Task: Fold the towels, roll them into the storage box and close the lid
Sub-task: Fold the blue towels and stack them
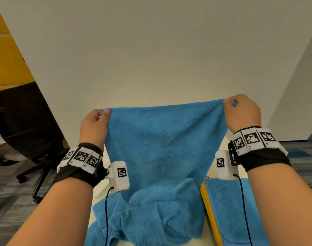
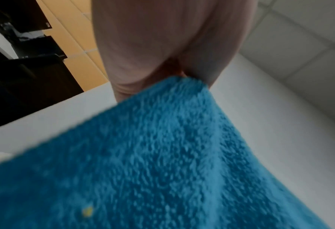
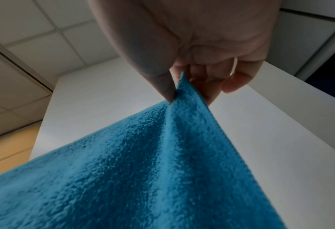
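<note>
head view: left hand (image 1: 94,125) and right hand (image 1: 242,112) pinch fluffy blue towel (image 1: 162,139) corners, stretched.

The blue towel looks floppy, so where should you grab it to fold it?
Best by its two top corners, from above, as here: the left hand and right hand each pinch a corner of the blue towel. That stretches the top edge straight while the rest hangs down, bunched on the table.

A fluffy blue towel (image 1: 162,142) hangs stretched by its top corners, its lower end bunched on the desk (image 1: 98,192); beside it lie folded blue and yellow towels (image 1: 222,206).
</note>
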`<action>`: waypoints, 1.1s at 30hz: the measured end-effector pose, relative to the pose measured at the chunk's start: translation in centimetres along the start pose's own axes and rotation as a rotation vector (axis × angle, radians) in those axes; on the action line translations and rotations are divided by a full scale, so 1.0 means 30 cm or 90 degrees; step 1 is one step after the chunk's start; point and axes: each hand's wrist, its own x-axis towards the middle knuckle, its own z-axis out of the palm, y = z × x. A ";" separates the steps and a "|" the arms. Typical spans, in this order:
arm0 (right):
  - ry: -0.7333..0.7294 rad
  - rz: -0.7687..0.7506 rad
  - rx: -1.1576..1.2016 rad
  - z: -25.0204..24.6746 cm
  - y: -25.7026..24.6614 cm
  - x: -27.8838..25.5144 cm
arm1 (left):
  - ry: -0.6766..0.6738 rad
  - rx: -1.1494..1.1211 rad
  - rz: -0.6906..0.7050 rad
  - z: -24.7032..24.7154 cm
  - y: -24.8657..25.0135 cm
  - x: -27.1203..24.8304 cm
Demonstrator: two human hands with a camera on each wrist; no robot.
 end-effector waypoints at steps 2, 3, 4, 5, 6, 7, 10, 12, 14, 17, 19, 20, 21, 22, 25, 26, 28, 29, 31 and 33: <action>0.015 -0.012 0.092 -0.017 -0.026 0.002 | 0.007 -0.083 -0.006 0.003 0.041 0.003; 0.026 -0.014 0.143 -0.020 -0.036 0.004 | 0.008 -0.127 -0.012 0.002 0.059 0.004; 0.029 -0.010 0.192 -0.021 -0.044 0.007 | 0.009 -0.164 -0.021 0.004 0.068 0.012; 0.023 -0.002 0.229 -0.019 -0.048 0.009 | 0.012 -0.180 -0.032 0.004 0.069 0.021; 0.009 0.010 0.242 -0.014 -0.050 0.008 | 0.014 -0.169 -0.045 0.007 0.067 0.028; -0.009 0.027 0.227 -0.005 -0.047 0.007 | 0.021 -0.134 -0.063 0.011 0.057 0.039; -0.070 0.096 0.144 0.038 -0.023 -0.005 | 0.030 0.064 -0.128 0.023 0.001 0.054; -0.119 0.138 0.143 0.074 -0.016 -0.023 | 0.007 0.117 -0.161 0.041 -0.039 0.046; -0.180 0.156 0.143 0.105 -0.014 -0.048 | -0.024 0.083 -0.205 0.071 -0.055 0.012; -0.241 0.131 0.144 0.145 -0.030 -0.097 | -0.096 0.003 -0.239 0.131 -0.048 -0.050; -0.287 0.127 0.190 0.171 -0.043 -0.127 | -0.155 -0.003 -0.229 0.168 -0.028 -0.095; -0.302 0.130 0.210 0.182 -0.054 -0.144 | -0.185 -0.004 -0.223 0.181 -0.018 -0.113; -0.316 0.121 0.219 0.195 -0.064 -0.157 | -0.215 -0.006 -0.221 0.193 -0.006 -0.132; -0.330 0.098 0.214 0.205 -0.073 -0.170 | -0.245 -0.008 -0.221 0.202 0.001 -0.145; -0.324 0.011 0.173 0.210 -0.109 -0.209 | -0.301 -0.012 -0.212 0.229 0.026 -0.178; -0.311 -0.003 0.174 0.212 -0.115 -0.219 | -0.308 -0.018 -0.211 0.235 0.033 -0.185; -0.289 -0.013 0.194 0.209 -0.129 -0.236 | -0.305 -0.034 -0.220 0.242 0.045 -0.192; -0.286 -0.021 0.206 0.207 -0.133 -0.244 | -0.303 -0.039 -0.223 0.243 0.051 -0.194; -0.293 -0.041 0.225 0.208 -0.135 -0.253 | -0.301 -0.047 -0.225 0.244 0.058 -0.196; -0.299 -0.061 0.228 0.206 -0.140 -0.263 | -0.303 -0.062 -0.230 0.242 0.064 -0.198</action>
